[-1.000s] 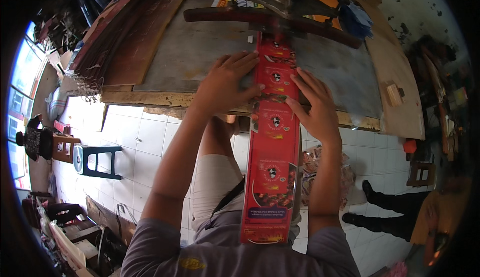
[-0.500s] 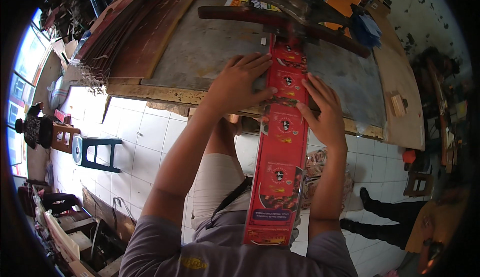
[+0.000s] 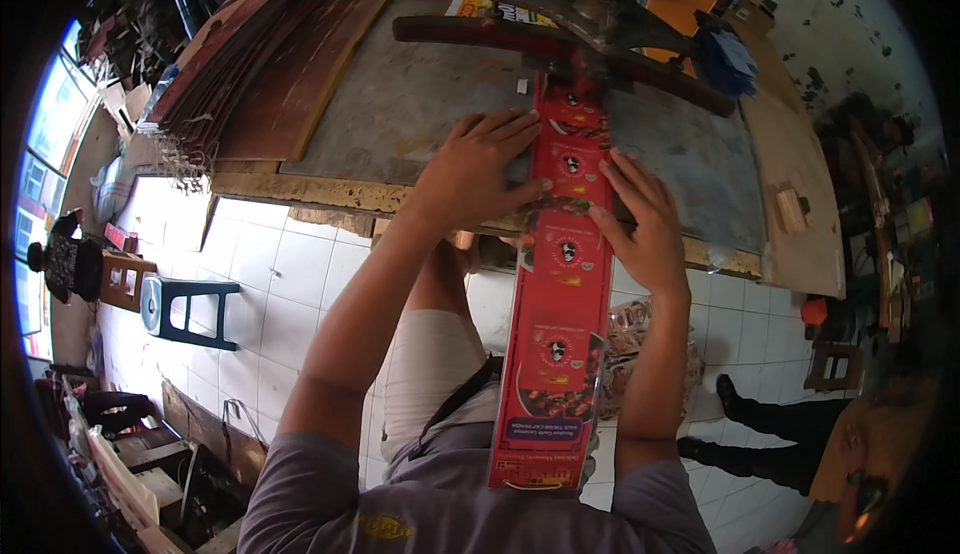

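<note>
A long red printed sheet (image 3: 563, 304) runs from my lap over the table's near edge and across the grey tabletop. Its far end goes in under a dark metal press (image 3: 570, 49), where its tip is hidden. Along the sheet's left edge lies my left hand (image 3: 480, 164), fingers stretched out and thumb reaching the edge. My right hand (image 3: 645, 219) rests along the right edge, with its fingertips on the sheet and its thumb pointing inward. Both hands are open and lie flat against the strip.
Stacked brown boards (image 3: 270, 64) lie at the table's left. A small wooden block (image 3: 792, 211) sits at the right. On the floor are a dark stool (image 3: 190, 311) and plastic-wrapped bundles (image 3: 640, 354). Another person's dark-trousered legs (image 3: 770, 449) stretch in at the lower right.
</note>
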The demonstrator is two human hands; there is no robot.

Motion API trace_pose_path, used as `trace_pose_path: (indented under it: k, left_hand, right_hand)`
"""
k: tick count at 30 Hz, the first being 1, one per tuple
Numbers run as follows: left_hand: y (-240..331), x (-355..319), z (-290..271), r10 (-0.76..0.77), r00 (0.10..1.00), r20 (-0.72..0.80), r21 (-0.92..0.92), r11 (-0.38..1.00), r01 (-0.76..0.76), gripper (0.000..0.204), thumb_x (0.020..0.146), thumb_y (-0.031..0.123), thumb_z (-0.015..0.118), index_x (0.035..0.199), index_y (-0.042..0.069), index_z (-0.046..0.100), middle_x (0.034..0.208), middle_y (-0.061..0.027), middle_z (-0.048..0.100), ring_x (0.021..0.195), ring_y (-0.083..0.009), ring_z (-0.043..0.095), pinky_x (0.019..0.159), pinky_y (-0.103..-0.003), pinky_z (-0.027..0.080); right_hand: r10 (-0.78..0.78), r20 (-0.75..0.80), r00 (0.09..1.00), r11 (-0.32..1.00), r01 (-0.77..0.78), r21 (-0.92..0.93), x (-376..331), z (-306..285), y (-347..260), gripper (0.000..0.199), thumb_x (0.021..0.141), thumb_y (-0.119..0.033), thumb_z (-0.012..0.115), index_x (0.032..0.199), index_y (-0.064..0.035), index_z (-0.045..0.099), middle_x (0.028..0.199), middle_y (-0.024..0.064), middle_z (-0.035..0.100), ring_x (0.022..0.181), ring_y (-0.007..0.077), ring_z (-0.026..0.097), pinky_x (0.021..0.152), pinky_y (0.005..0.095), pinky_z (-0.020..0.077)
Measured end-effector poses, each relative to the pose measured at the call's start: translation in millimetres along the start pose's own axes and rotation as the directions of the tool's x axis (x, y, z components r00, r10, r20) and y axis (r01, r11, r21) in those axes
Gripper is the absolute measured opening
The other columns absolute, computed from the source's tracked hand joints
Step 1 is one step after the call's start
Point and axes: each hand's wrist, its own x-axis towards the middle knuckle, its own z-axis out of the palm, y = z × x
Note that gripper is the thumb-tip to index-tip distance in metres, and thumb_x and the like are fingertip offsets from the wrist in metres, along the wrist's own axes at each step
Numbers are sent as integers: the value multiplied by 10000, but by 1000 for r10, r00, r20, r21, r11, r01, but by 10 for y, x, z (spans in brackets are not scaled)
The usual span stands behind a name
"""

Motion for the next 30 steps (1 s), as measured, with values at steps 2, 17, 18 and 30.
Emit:
trace_pose_path:
  k: [2,17,18,30]
  left_hand:
    - [11,7,-8,-6,1000,9,-9,1000,6,745,920,484,794,1519,71,630,1590,-109,609,1516,-309,512,1277,-506,362]
    - [121,-5,-120,-21,1000,-23,-108,994,19,657,902,342,839,1473,73,656,1542,-141,638,1483,-325,546,1253,-489,396]
    - [128,-13,-140,-24,999,-30,-109,994,21,638,902,326,840,1459,71,662,1530,-141,645,1468,-327,557,1243,-489,404]
    - [328,-936,-151,-167,970,-175,53,982,178,547,931,202,792,1444,100,636,1587,-116,596,1496,-330,522,1243,-531,350]
  right_hand:
    - [-2,-2,1000,1000,2,-2,7,-1,-24,601,1021,-418,739,1510,-80,649,1630,126,560,1538,336,479,1269,511,345]
    - [459,-397,795,642,-606,-470,-767,-1451,2209,495,1108,-349,621,1533,-98,599,1547,216,553,1442,425,521,1196,535,432]
    - [517,-346,783,604,-620,-501,-797,-1492,2296,493,1106,-328,624,1543,-102,588,1550,216,544,1439,431,517,1186,541,438]
    - [332,-373,867,909,-399,-117,-718,-1427,1586,396,1080,-191,674,1459,-75,665,1411,185,667,1341,378,609,1128,474,486]
